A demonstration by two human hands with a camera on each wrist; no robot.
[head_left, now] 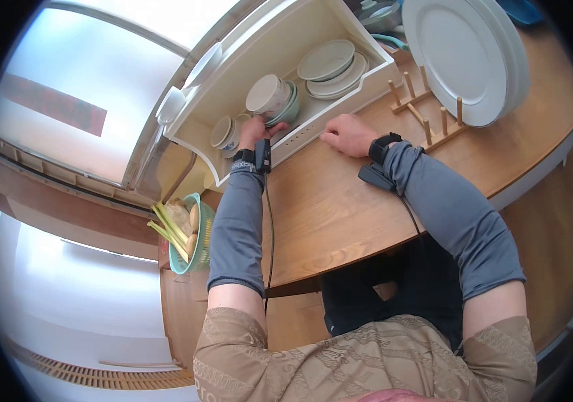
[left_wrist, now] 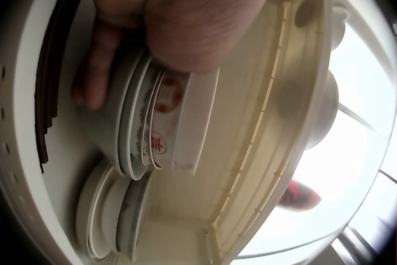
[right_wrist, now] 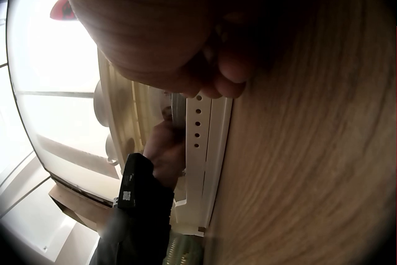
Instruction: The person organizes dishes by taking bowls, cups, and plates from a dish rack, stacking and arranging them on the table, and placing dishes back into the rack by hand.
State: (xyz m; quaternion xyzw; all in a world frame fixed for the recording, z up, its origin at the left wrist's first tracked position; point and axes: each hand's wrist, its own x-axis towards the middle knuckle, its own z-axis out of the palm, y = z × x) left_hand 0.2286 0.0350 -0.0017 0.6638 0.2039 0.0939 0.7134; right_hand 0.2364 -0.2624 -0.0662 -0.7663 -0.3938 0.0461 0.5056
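My left hand [head_left: 254, 132] is at a stack of bowls [head_left: 270, 95] inside the white shelf unit, its fingers round the lower, pale green bowls. The left wrist view shows one finger of this hand [left_wrist: 180, 17] against the side of a green bowl [left_wrist: 113, 119]; white bowls with red marks [left_wrist: 167, 122] sit in the same stack. Part of the grip is hidden behind the palm. My right hand [head_left: 351, 135] rests on the wooden table beside the shelf's front edge, fingers loosely curled and holding nothing; the right wrist view shows this hand [right_wrist: 167, 35] close up.
Stacked plates [head_left: 335, 63] and smaller bowls [head_left: 222, 132] flank the held stack in the shelf unit [head_left: 300, 144]. Large white plates [head_left: 457, 57] stand at the right behind a wooden peg rack [head_left: 434, 130]. A green basket [head_left: 201, 251] of vegetables is at the left.
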